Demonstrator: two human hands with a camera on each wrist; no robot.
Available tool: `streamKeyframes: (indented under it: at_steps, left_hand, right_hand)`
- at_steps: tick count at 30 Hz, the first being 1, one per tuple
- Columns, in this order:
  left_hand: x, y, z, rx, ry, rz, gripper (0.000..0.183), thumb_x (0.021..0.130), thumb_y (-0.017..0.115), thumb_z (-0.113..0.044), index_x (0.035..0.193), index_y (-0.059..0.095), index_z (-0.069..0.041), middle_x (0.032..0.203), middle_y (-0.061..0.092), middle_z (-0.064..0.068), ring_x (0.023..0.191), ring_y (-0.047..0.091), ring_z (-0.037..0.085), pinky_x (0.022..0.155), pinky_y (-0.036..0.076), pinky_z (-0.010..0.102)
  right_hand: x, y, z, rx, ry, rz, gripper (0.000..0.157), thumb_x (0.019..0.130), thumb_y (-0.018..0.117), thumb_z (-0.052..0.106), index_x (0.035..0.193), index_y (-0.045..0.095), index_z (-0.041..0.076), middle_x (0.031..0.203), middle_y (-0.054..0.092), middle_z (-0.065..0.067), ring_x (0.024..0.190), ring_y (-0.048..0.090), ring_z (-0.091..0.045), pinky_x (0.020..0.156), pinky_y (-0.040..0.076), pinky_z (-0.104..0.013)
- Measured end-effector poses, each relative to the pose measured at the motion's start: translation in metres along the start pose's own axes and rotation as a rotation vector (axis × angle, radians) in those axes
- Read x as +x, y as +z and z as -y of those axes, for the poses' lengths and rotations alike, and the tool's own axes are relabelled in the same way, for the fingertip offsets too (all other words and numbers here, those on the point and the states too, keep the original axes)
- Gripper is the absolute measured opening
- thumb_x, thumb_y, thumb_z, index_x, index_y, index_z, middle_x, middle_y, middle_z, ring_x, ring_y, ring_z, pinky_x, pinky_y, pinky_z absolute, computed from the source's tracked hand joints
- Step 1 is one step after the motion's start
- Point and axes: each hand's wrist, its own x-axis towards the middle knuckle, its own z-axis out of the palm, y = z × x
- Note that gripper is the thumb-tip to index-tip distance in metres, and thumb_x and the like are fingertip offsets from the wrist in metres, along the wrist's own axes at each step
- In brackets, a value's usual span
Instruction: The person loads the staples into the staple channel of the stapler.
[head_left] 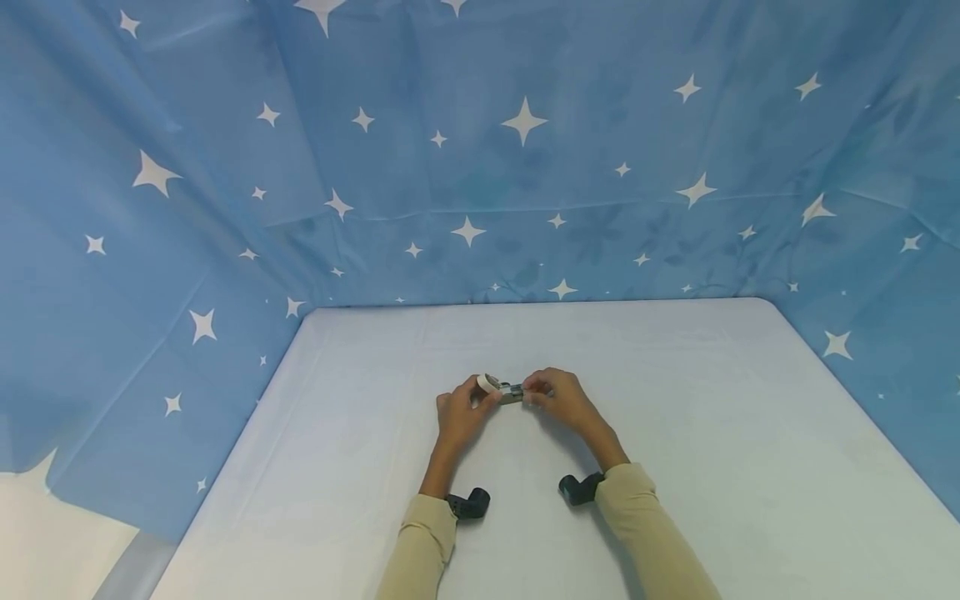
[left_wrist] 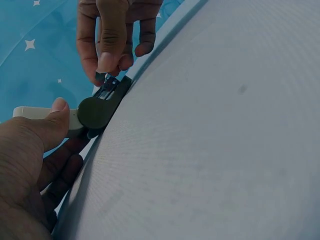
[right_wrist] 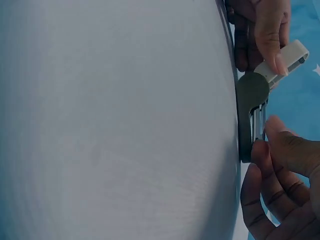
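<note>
A small stapler (head_left: 512, 398) with a dark green base and a white top stands swung open above the white table. My left hand (head_left: 459, 414) grips the white top (right_wrist: 290, 57), the thumb lying along it. From the other side, my right hand (head_left: 564, 402) pinches at the free end of the metal staple channel (right_wrist: 258, 120) with thumb and forefinger. In the left wrist view the green base (left_wrist: 95, 112) shows its round hinge end. The right fingertips hide whether a loose strip of staples is between them.
The white tabletop (head_left: 360, 367) spreads around both hands. Blue star-printed cloth (head_left: 480, 167) hangs behind the table and along both sides. A dark wrist camera (head_left: 469, 504) sits on the left forearm, another wrist camera (head_left: 579, 490) on the right.
</note>
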Motion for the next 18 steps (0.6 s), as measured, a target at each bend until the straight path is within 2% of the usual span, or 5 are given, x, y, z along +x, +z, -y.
streamKeyframes:
  at_steps: [6, 9, 18]
  left_hand:
    - [0.0004, 0.0001, 0.0011, 0.008, 0.018, -0.008, 0.031, 0.089, 0.069, -0.041, 0.109, 0.069, -0.017, 0.104, 0.076, 0.002, 0.099, 0.069, 0.021, 0.081, 0.028, 0.037]
    - [0.0007, -0.0002, 0.0005, 0.008, 0.021, -0.003, 0.031, 0.089, 0.069, -0.04, 0.109, 0.069, -0.017, 0.104, 0.076, 0.002, 0.098, 0.069, 0.021, 0.081, 0.027, 0.036]
    - [-0.0002, 0.002, 0.0016, 0.027, 0.033, -0.004, 0.031, 0.089, 0.069, -0.039, 0.11, 0.07, -0.017, 0.107, 0.075, 0.003, 0.102, 0.069, 0.022, 0.08, 0.028, 0.035]
  right_hand:
    - [0.0043, 0.0033, 0.0035, -0.055, -0.05, -0.037, 0.013, 0.083, 0.076, 0.01, 0.096, 0.072, 0.007, 0.093, 0.061, -0.008, 0.086, 0.064, -0.021, 0.08, 0.053, -0.038]
    - [0.0073, 0.0058, 0.0038, -0.076, -0.061, -0.032, 0.012, 0.085, 0.075, 0.011, 0.096, 0.072, 0.007, 0.097, 0.061, -0.008, 0.088, 0.064, -0.021, 0.082, 0.052, -0.039]
    - [0.0094, 0.0098, 0.0018, -0.095, -0.026, -0.033, 0.011, 0.086, 0.074, 0.009, 0.097, 0.073, 0.01, 0.098, 0.066, -0.006, 0.086, 0.063, -0.018, 0.077, 0.052, -0.037]
